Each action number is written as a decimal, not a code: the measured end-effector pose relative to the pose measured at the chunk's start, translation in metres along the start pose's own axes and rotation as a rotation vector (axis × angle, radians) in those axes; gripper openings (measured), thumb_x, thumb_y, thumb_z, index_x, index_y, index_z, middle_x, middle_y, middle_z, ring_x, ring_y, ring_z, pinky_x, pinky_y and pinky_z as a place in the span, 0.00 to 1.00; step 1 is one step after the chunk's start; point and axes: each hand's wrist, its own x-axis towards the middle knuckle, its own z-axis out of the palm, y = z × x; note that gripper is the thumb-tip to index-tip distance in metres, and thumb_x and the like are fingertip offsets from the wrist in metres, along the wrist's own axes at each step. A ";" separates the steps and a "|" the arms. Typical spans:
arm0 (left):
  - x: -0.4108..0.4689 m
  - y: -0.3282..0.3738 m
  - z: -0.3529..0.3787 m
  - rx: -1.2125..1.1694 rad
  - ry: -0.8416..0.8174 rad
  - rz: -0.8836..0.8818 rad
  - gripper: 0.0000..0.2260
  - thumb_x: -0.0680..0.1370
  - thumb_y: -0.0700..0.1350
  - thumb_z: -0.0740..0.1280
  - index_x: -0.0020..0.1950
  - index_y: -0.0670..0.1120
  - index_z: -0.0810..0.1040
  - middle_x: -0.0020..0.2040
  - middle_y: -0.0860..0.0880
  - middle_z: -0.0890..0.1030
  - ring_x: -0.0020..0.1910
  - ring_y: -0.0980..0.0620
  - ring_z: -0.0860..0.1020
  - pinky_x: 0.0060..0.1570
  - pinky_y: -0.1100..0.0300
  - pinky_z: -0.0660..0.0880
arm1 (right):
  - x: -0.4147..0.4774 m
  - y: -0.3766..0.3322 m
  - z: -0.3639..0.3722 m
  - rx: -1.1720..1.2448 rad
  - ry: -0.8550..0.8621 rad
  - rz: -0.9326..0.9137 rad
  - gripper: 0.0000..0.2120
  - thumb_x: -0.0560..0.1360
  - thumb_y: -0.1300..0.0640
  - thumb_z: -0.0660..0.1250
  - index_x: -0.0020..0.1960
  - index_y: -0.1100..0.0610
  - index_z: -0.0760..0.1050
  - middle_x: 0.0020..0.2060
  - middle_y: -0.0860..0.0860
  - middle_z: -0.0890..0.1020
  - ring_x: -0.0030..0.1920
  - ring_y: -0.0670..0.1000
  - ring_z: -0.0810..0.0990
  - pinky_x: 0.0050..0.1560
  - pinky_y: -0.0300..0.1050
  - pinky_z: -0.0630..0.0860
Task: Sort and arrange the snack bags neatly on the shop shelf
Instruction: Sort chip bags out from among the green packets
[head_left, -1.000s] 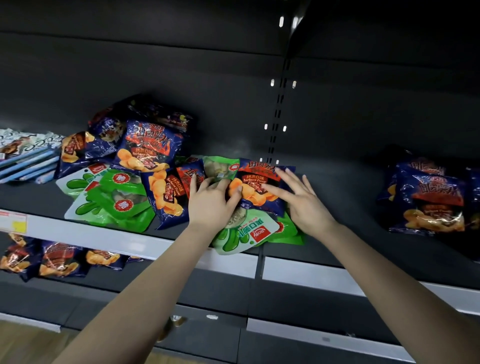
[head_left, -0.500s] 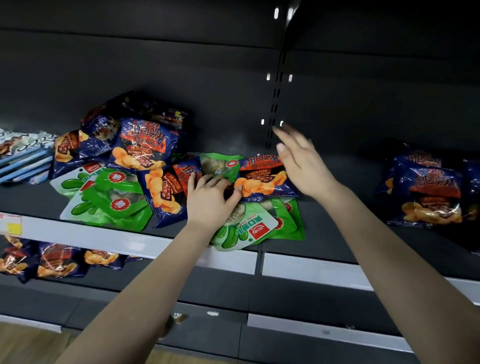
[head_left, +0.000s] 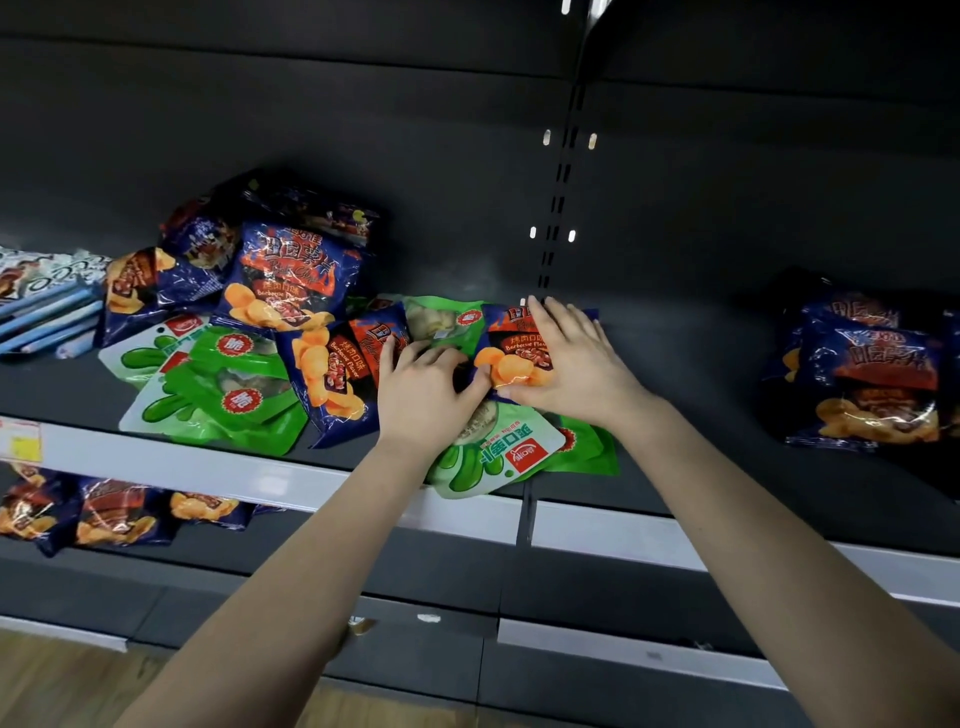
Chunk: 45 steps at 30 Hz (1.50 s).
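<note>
Currently my right hand (head_left: 571, 374) lies spread on one barbecue chip bag (head_left: 511, 340), top pointing rearward; whether my left hand (head_left: 423, 395) pinches it, I cannot tell.

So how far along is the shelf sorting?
Looks done: a group of blue chip bags sits apart on the right. In hand: the right hand lies flat on one blue barbecue bag, with the left hand curled at its edge. Left: green bags and other blue bags lie jumbled together.
</note>
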 end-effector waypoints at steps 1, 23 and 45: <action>0.000 0.000 0.000 0.000 0.004 0.000 0.21 0.75 0.60 0.57 0.50 0.47 0.82 0.50 0.48 0.84 0.58 0.47 0.76 0.71 0.46 0.53 | 0.000 0.001 0.002 0.000 0.015 -0.006 0.52 0.65 0.29 0.64 0.77 0.51 0.43 0.76 0.52 0.53 0.75 0.55 0.48 0.74 0.57 0.46; 0.012 0.013 -0.012 0.019 -0.046 0.092 0.21 0.77 0.58 0.54 0.56 0.49 0.79 0.54 0.46 0.83 0.60 0.44 0.75 0.72 0.47 0.49 | -0.016 0.014 0.007 0.129 0.213 0.038 0.46 0.66 0.36 0.69 0.76 0.49 0.52 0.68 0.50 0.61 0.70 0.52 0.55 0.66 0.54 0.65; 0.021 0.149 0.028 -0.082 -0.348 0.369 0.19 0.79 0.56 0.54 0.66 0.50 0.73 0.68 0.48 0.73 0.67 0.44 0.68 0.72 0.47 0.49 | -0.123 0.106 -0.058 -0.151 0.476 0.234 0.42 0.65 0.42 0.73 0.73 0.54 0.61 0.65 0.56 0.69 0.68 0.59 0.62 0.62 0.59 0.71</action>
